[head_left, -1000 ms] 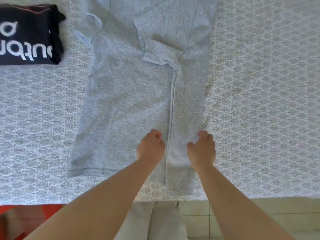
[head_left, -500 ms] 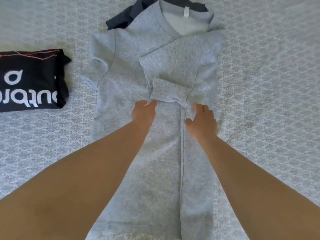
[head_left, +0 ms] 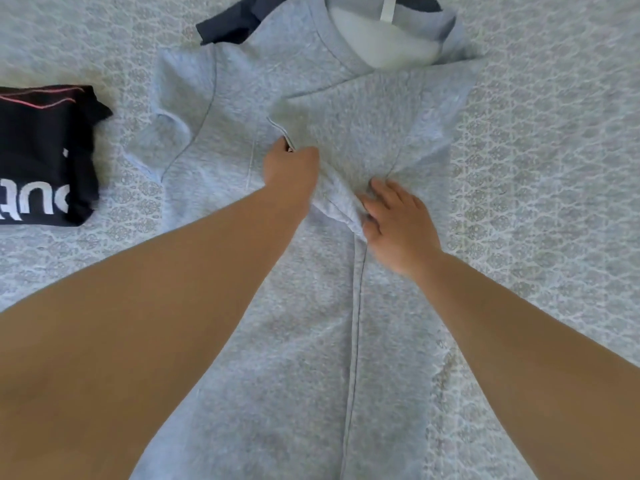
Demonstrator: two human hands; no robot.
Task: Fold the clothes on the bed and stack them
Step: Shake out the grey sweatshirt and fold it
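Note:
A light grey T-shirt [head_left: 301,341] lies flat on the bed, collar at the far end, its right side folded inward over the body. My left hand [head_left: 290,164] pinches the hem of the folded-in sleeve [head_left: 346,199] near the shirt's middle. My right hand [head_left: 398,220] rests with fingers spread on the sleeve's other end, pressing it against the shirt. The shirt's left sleeve [head_left: 166,133] lies spread out to the side.
A folded black T-shirt with white lettering [head_left: 45,157] lies at the left on the patterned bedspread [head_left: 554,168]. A dark garment [head_left: 235,22] peeks out from under the grey shirt's far shoulder.
Both hands slid up the shirt from its lower hem to the folded sleeve. My left hand has taken hold of the sleeve's hem, and the sleeve is now bunched between the hands.

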